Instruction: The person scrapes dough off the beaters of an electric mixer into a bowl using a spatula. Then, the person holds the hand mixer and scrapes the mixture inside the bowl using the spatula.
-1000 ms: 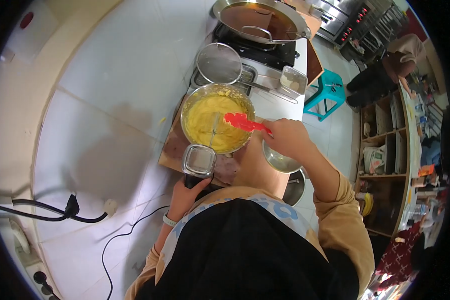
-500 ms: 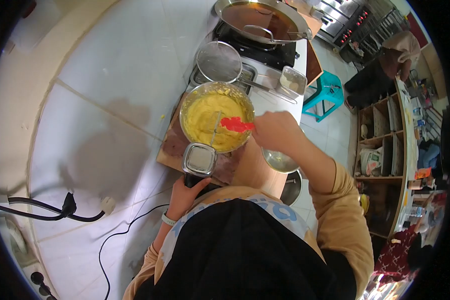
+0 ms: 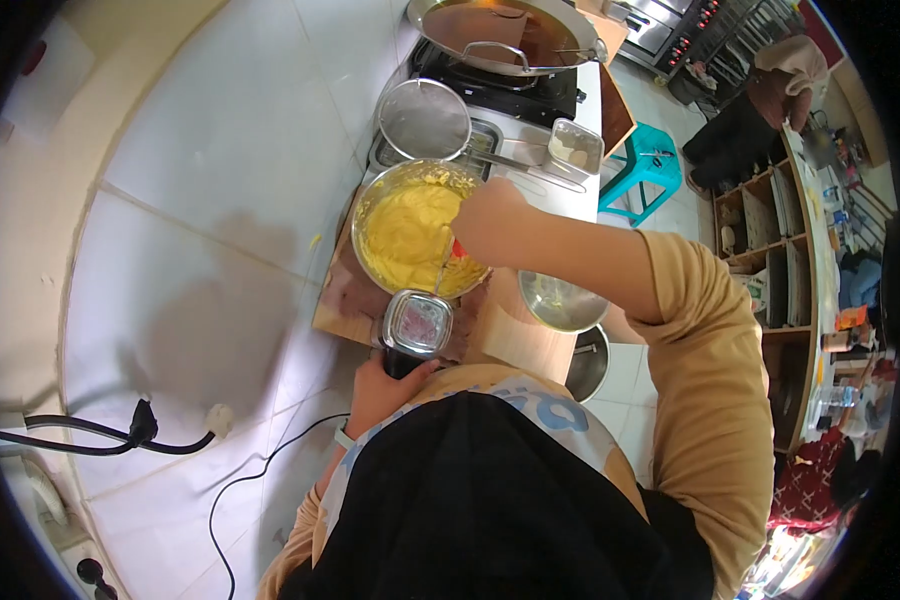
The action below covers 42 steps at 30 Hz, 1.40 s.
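A metal bowl [image 3: 363,262] holds thick yellow batter [image 3: 405,225]. My left hand [image 3: 375,392] is wrapped round the black handle of an electric mixer [image 3: 417,324] at the bowl's near edge, and the mixer's thin metal shaft reaches down into the batter. Over the bowl's right side, my right hand [image 3: 490,222] is closed on a red spatula [image 3: 459,248]. Most of the spatula is hidden behind that hand; only a small red part shows, low against the batter.
Behind the bowl lie a round strainer [image 3: 425,120] and a clear container [image 3: 574,150]. A wide pan of brown liquid [image 3: 470,28] sits on a black stove. Another metal bowl [image 3: 562,300] is at the right, a teal stool [image 3: 642,172] beyond. A person [image 3: 745,125] stands farther back.
My right hand has moved left over the bowl, and the red spatula has gone lower and mostly out of sight. The mixer has shifted slightly right and down with my left hand.
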{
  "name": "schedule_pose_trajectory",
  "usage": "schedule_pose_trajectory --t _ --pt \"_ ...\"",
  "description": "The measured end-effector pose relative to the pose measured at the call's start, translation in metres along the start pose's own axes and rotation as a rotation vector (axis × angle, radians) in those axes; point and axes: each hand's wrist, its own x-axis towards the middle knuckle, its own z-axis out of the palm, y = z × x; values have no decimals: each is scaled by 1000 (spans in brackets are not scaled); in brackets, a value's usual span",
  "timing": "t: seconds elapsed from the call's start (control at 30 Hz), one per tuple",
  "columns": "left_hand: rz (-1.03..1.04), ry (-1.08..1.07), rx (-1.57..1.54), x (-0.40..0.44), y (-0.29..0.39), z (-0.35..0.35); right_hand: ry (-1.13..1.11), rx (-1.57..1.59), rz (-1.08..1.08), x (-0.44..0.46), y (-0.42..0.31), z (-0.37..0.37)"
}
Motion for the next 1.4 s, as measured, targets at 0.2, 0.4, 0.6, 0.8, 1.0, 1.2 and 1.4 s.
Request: schedule_pose_trajectory --t 0.2,0.4,0.6,0.8,1.0,1.2,1.4 --pt "23 -26 -136 0 4 -5 99 17 -19 -25 17 29" --pt "51 -25 -15 -1 7 -5 92 59 -14 -50 36 38" --pt "68 -1 -43 -2 8 -2 119 -12 182 -82 45 2" --pt "64 -9 -62 -5 15 -6 539 -17 23 -56 57 16" --pt "73 7 -10 -2 6 -4 386 -62 -27 -34 53 3" --pt "81 6 -12 -3 7 -6 250 -30 -21 -16 57 -19" --pt "90 23 -12 0 0 -5 100 52 -54 2 53 -23"
